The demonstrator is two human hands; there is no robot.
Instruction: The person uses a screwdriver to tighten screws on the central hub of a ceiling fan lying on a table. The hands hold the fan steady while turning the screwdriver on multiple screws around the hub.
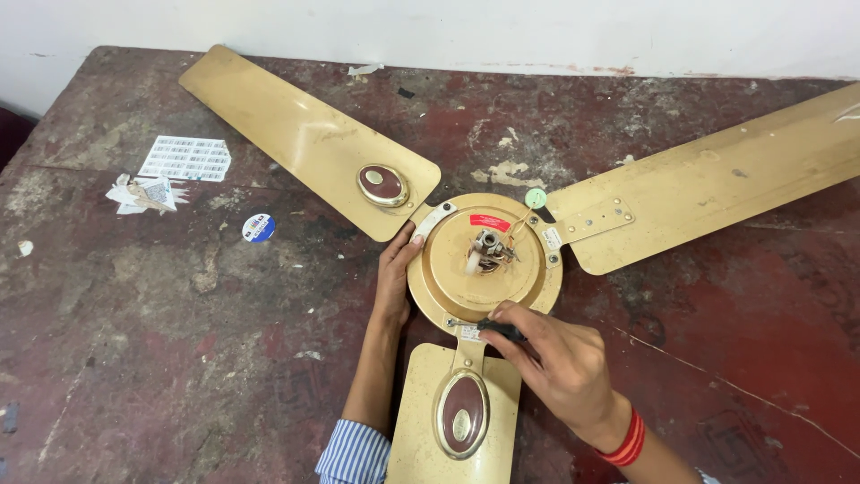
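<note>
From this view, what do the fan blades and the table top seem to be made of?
The fan blades look like painted sheet metal: thin, smooth beige-gold surfaces with a dull sheen, fixed by small screws. The table top seems to be a hard slab, possibly painted metal or stone, with a worn dark red coat, scratches and pale patches; which one is unclear.

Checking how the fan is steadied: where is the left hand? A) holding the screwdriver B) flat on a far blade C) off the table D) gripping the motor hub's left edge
D: the left hand grips the left rim of the hub, while the right hand holds the screwdriver.
</note>
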